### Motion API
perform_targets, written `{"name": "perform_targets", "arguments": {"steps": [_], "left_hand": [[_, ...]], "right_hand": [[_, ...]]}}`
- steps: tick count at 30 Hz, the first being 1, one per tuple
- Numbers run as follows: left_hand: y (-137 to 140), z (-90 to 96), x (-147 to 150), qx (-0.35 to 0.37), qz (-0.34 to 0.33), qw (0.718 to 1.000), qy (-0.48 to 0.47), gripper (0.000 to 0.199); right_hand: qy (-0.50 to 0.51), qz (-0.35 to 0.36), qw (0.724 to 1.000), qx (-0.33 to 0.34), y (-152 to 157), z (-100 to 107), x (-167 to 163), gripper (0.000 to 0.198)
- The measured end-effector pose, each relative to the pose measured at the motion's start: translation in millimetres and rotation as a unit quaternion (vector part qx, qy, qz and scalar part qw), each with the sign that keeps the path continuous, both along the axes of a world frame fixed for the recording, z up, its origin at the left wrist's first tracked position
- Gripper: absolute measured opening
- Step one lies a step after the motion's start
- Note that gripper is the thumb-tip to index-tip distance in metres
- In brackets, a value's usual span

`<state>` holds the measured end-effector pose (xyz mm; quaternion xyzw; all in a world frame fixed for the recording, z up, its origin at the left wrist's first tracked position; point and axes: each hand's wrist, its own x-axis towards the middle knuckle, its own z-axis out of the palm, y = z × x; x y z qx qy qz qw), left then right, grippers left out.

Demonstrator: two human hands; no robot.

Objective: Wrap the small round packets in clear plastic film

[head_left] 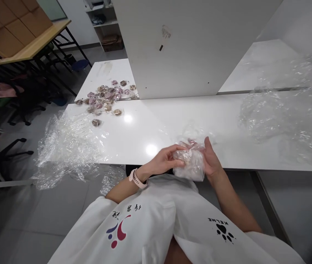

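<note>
Close to the table's front edge, a crumpled bundle of clear plastic bags (193, 165) is between my two hands. My left hand (168, 159), with a pale pink band (138, 179) at its wrist, pinches the bundle's left side between thumb and fingers. On the other side, my right hand (211, 161) holds the plastic with its thumb raised and apart. Its fingers reach behind the clear film and show only in part through it. Whether anything is inside the bundle I cannot tell.
Several small wrapped brown, purple and tan pieces (107, 97) lie at the table's (172, 113) left end. Clear plastic film (68, 143) hangs over the left front corner, and more film (287, 117) spreads at the right. A tall white panel (188, 47) stands behind the table.
</note>
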<state>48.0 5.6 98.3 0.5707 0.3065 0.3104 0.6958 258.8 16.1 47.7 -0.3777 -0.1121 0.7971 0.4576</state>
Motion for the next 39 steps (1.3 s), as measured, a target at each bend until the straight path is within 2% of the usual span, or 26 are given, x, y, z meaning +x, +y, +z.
{"name": "perform_targets", "arguments": {"steps": [1,3,5,7,8,9,11,12,13,14,15,16,18,19,21,22,24,26,29,31,33,35,36,38,39], "left_hand": [[-5,-1.7,1,-0.028,-0.038,0.999,0.026,0.049],[-12,-9.5,2,-0.069,-0.072,0.992,0.079,0.049],[-13,-20.0,2,-0.099,-0.053,0.987,0.111,0.050],[-6,-29.0,-2,-0.128,0.010,0.985,0.117,0.051],[-1,-31.7,-5,-0.141,0.060,0.982,0.109,0.051],[6,-33.0,-9,-0.154,0.117,0.977,0.094,0.050],[21,-31.4,-16,-0.179,0.230,0.956,0.042,0.050],[27,-29.0,-19,-0.191,0.271,0.943,0.006,0.051],[31,-26.1,-21,-0.200,0.295,0.934,-0.035,0.052],[33,-23.2,-22,-0.205,0.304,0.927,-0.078,0.053],[33,-20.7,-22,-0.207,0.298,0.925,-0.114,0.054],[30,-18.6,-21,-0.207,0.278,0.928,-0.141,0.055],[22,-15.7,-19,-0.198,0.216,0.943,-0.155,0.058],[17,-14.4,-18,-0.189,0.178,0.955,-0.145,0.060],[11,-10.6,-19,-0.153,0.081,0.981,-0.093,0.058],[10,-8.0,-20,-0.123,0.027,0.991,-0.052,0.053],[11,-1.9,-22,-0.041,-0.079,0.995,0.053,0.039],[13,3.1,-20,0.056,-0.142,0.974,0.168,0.035],[11,5.1,-10,0.145,-0.153,0.939,0.270,0.040],[7,4.0,-1,0.158,-0.124,0.945,0.260,0.041],[4,2.6,6,0.162,-0.074,0.964,0.198,0.045],[5,0.2,8,0.176,-0.002,0.974,0.141,0.051],[8,-1.9,6,0.190,0.048,0.972,0.133,0.052],[16,-9.1,-1,0.217,0.157,0.951,0.154,0.046],[21,-14.0,-8,0.222,0.206,0.937,0.172,0.040]], "right_hand": [[-0.003,-0.006,1.000,0.002,14,0,1,0.040],[-0.035,0.008,0.999,0.022,38,5,0,0.029],[-0.087,0.038,0.992,0.086,52,18,-3,0.030],[-0.172,0.061,0.961,0.206,48,38,-10,0.028],[-0.224,0.081,0.928,0.287,41,49,-13,0.025],[-0.276,0.115,0.877,0.376,31,60,-17,0.022],[-0.352,0.201,0.743,0.533,9,74,-23,0.017],[-0.372,0.230,0.685,0.582,-1,75,-26,0.019],[-0.381,0.242,0.653,0.609,-10,72,-29,0.022],[-0.382,0.226,0.655,0.611,-17,64,-31,0.023],[-0.378,0.184,0.692,0.587,-22,53,-33,0.021],[-0.365,0.126,0.749,0.538,-26,40,-33,0.017],[-0.318,0.021,0.864,0.391,-31,14,-33,0.013],[-0.292,-0.007,0.905,0.309,-34,3,-32,0.019],[-0.249,0.002,0.951,0.182,-42,-10,-30,0.033],[-0.231,0.030,0.961,0.146,-47,-12,-29,0.036],[-0.196,0.095,0.969,0.117,-56,-9,-26,0.038],[-0.158,0.168,0.964,0.130,-64,-2,-22,0.049],[-0.165,0.230,0.944,0.173,-67,5,-13,0.064],[-0.235,0.222,0.923,0.210,-62,6,-3,0.061],[-0.324,0.209,0.889,0.249,-47,6,13,0.052],[-0.420,0.145,0.849,0.287,-17,8,38,0.043],[-0.470,0.074,0.825,0.305,6,9,53,0.040],[-0.559,-0.101,0.751,0.337,66,14,89,0.039],[-0.595,-0.185,0.697,0.355,102,17,108,0.041]]}}
